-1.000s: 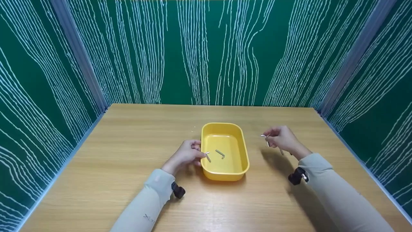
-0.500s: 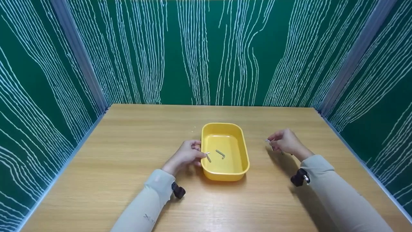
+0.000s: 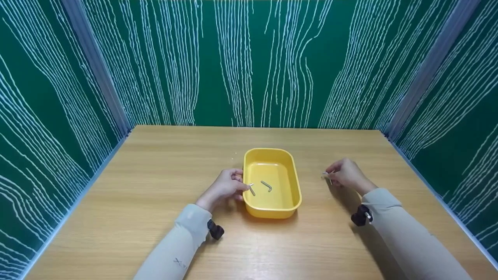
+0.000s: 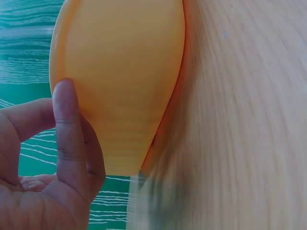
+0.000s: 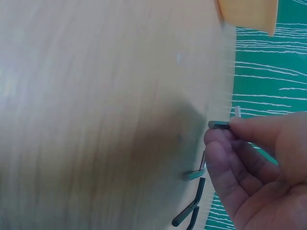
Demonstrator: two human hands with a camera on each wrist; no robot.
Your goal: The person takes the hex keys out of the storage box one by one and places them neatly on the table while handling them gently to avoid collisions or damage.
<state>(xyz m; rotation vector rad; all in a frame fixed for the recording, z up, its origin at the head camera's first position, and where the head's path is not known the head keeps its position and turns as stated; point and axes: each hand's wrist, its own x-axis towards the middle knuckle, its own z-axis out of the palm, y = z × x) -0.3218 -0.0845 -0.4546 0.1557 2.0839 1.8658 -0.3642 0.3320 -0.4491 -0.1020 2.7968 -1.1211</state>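
Note:
My left hand [image 3: 225, 184] grips the left wall of a yellow plastic bin [image 3: 272, 210], thumb over the rim and fingers against the outside, as the left wrist view [image 4: 69, 143] shows. Two L-shaped hex keys lie on the bin's floor: one hex key [image 3: 266, 186] near the middle, another hex key [image 3: 252, 190] by the left wall. Right of the bin, my right hand [image 3: 348, 175] pinches a small hex key [image 5: 219, 124] between thumb and fingertips, low over the table. Beneath that hand, further hex keys [image 5: 192, 206] lie on the wood, hidden from the head view.
The wooden table [image 3: 175, 155] runs back to a green wall [image 3: 268, 77] with white wavy lines. Similar panels stand at both sides. Tiny pale specks [image 3: 233, 155] lie on the table left of the bin.
My right hand has moved slightly right and nearer to me, down toward the table, with the hex key still pinched. The left hand and the bin have stayed put.

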